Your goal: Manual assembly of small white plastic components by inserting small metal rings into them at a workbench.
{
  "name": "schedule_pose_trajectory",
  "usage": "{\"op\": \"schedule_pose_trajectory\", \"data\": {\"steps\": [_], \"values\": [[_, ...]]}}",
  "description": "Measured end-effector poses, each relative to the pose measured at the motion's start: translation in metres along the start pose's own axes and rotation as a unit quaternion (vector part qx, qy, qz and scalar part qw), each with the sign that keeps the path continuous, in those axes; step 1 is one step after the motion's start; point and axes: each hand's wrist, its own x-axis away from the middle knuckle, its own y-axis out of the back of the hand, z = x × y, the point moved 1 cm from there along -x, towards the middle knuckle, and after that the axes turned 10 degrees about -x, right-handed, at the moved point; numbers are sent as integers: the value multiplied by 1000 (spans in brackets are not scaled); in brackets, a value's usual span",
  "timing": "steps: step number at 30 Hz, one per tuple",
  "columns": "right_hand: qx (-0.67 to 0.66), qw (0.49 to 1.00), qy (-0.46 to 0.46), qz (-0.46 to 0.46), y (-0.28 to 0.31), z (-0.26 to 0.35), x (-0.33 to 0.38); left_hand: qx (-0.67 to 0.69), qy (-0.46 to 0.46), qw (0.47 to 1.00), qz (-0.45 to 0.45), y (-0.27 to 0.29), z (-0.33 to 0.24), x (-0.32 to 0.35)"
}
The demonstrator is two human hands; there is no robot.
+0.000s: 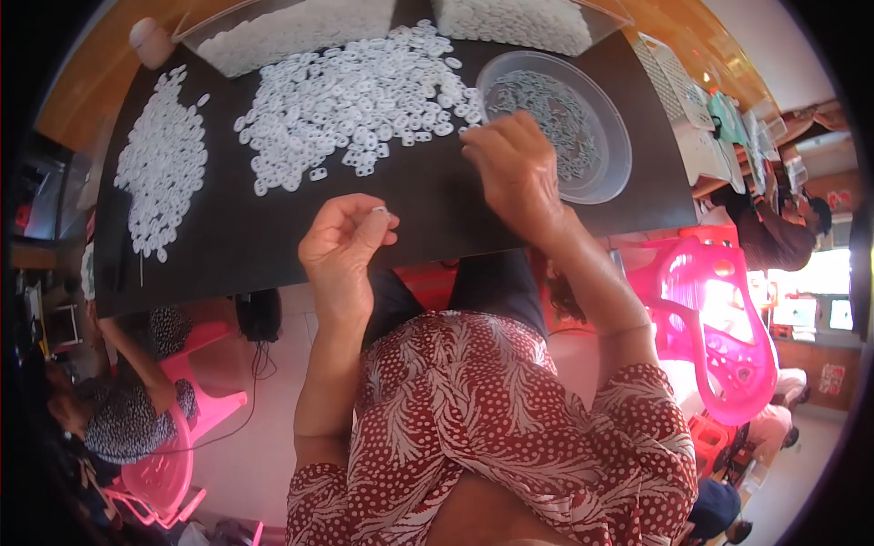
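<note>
My left hand is raised over the table's near edge, thumb and fingers pinched on a small white plastic piece. My right hand is over the table at the near left rim of a clear round bowl. Its fingers are curled together, and whatever they may hold is hidden. Many small grey-green pieces lie in the bowl. Left of it spreads a big pile of flat white plastic pieces with holes. A second, narrower heap of white pieces lies at the table's left.
Two clear bins full of white pieces stand at the dark table's far edge. A whitish container is at the far left corner. Pink plastic chairs flank me. Other people sit at left and right.
</note>
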Motion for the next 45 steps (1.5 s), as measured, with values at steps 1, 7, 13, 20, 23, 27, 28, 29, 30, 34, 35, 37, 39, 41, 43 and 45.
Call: {"op": "schedule_pose_trajectory", "data": {"steps": [1, 7, 13, 20, 23, 27, 28, 29, 30, 34, 35, 37, 39, 41, 43, 45], "values": [[40, 999, 14, -8, 7, -6, -2, -2, 5, 1000, -3, 2, 0, 1], [86, 991, -95, 34, 36, -60, 6, -38, -4, 999, -6, -1, 1, 2], [78, 986, -106, 102, 19, -87, 0, -45, -6, 999, 7, -2, 2, 4], [74, 985, -102, 118, -7, -107, -19, -64, -4, 998, -13, -6, -1, 6], [81, 986, -59, 134, -13, -111, -16, -66, -2, 998, -12, -5, 0, 5], [120, 978, -1, 170, -13, -113, -17, -51, 2, 999, -4, -3, 0, 3], [118, 978, 0, 171, -12, -113, -17, -41, 4, 999, 1, -3, 1, 3], [101, 980, -2, 173, -10, -113, -17, -40, 4, 999, 0, -2, 1, 2], [84, 981, -3, 175, -7, -113, -18, -41, 5, 999, 3, -2, 2, 2], [15, 983, -85, 164, 12, -102, -22, -36, 7, 999, 5, -1, 2, 2], [-21, 977, -133, 168, 19, -98, -23, -35, 7, 999, 5, -1, 1, 2], [-58, 967, -181, 172, 23, -94, -20, -36, 15, 999, 5, 0, 1, 2], [-137, 947, -239, 164, 28, -93, -15, -34, 15, 999, 7, -1, 0, 2], [-186, 930, -273, 160, 32, -93, -13, -32, 15, 999, 6, -2, 0, 2], [-236, 910, -305, 156, 37, -90, -11, -27, 12, 999, 13, -3, 0, 3], [-301, 884, -340, 110, 40, -80, -14, -26, 10, 1000, 3, -3, 0, 3]]}}
